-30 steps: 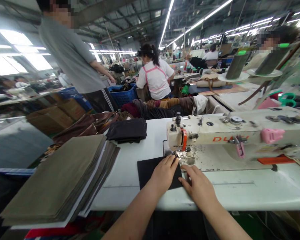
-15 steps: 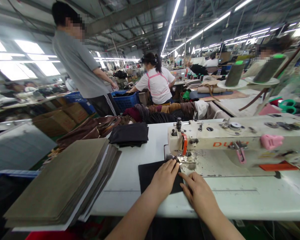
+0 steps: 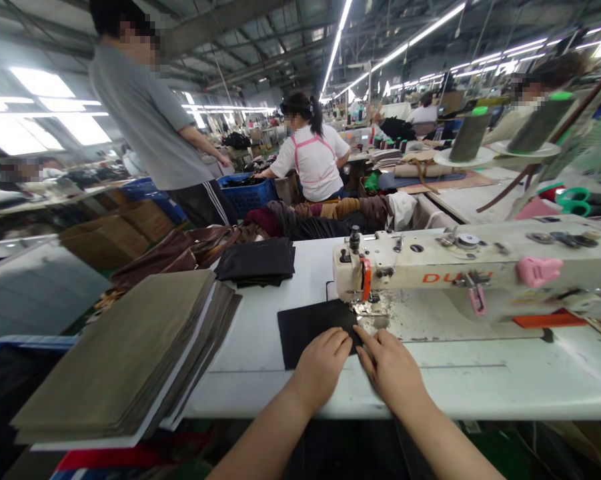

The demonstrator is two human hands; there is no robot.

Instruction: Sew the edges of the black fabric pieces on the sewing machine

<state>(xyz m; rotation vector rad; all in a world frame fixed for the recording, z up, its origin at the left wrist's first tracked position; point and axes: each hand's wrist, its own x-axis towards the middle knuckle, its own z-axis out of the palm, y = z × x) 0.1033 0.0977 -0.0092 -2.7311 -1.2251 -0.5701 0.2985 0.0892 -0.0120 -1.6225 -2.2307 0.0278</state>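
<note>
A black fabric piece lies flat on the white sewing table, its right edge by the presser foot of the sewing machine. My left hand rests on the near part of the fabric, fingers together and pressing down, nothing gripped. On the right, my right hand is open, its index fingertip at the fabric's right edge just in front of the foot and its thumb beside that edge. The fabric under my left fingers is hidden.
At the left stands a tall stack of olive-grey sheets, with folded black fabric pieces behind it. Thread cones stand at the back right. A person in grey and one in white are beyond the table.
My left hand has slid back toward me from near the presser foot, uncovering more of the black fabric. The fabric's far edge now lies farther back beside the foot.
</note>
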